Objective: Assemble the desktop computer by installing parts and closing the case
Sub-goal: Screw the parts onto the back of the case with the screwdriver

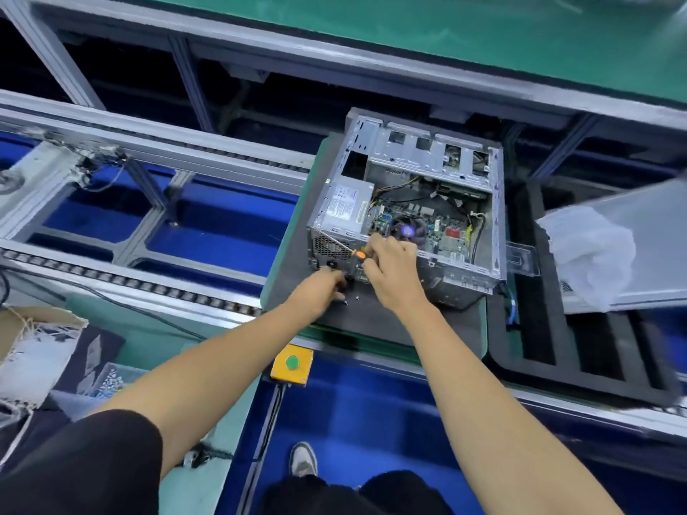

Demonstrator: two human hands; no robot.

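Case [405,202] lies open on a dark mat [371,317], side panel off. Right hand [390,269] grips a screwdriver [357,254] at the rear corner; left hand [327,288] seems to pinch something small there, unclear what. Judged: fastening the power supply [347,204]. Next, seat a loose screw [346,302].

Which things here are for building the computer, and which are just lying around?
For the job: computer case, open; screwdriver in the right hand; loose screws by the left hand; side panel, off to the right.

Lying about: yellow button box; white cloth; cardboard box.
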